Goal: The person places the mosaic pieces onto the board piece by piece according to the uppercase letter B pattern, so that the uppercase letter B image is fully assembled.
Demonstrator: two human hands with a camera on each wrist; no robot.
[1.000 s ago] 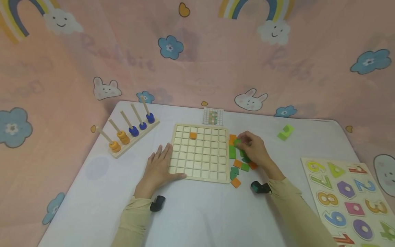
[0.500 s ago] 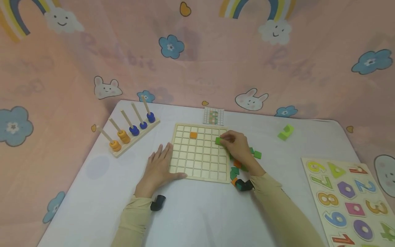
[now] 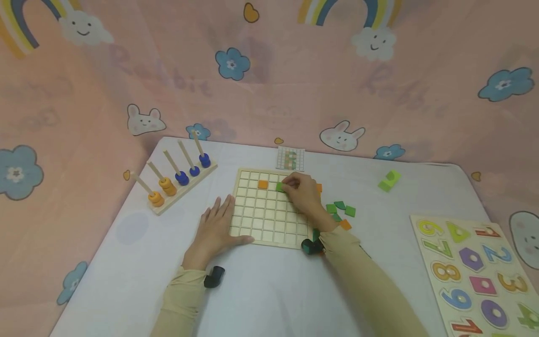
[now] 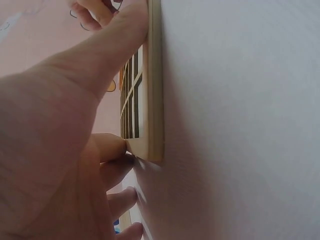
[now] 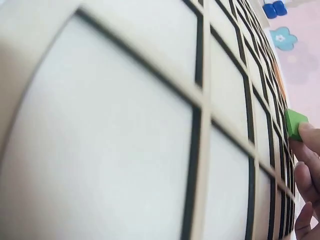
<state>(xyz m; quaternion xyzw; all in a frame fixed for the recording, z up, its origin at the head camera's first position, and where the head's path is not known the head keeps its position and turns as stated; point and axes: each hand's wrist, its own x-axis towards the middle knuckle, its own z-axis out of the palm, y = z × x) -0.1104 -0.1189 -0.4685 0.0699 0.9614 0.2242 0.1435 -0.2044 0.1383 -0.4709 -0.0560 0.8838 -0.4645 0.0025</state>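
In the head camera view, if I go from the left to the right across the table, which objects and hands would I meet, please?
Peg stand, left hand, orange tile on the grid board, pinched green tile, right hand, light green block, number puzzle board.

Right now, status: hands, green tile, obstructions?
Right hand pinches green tile over grid board. Left hand touches board's edge. Orange tile sits left; no blockage visible.

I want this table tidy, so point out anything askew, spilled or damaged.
Only mild untidiness: loose tiles lie scattered at mixed angles to the right of the grid board, and the light-green block sits by itself farther right. Nothing visible looks spilled or damaged, though the right arm partly hides some tiles.
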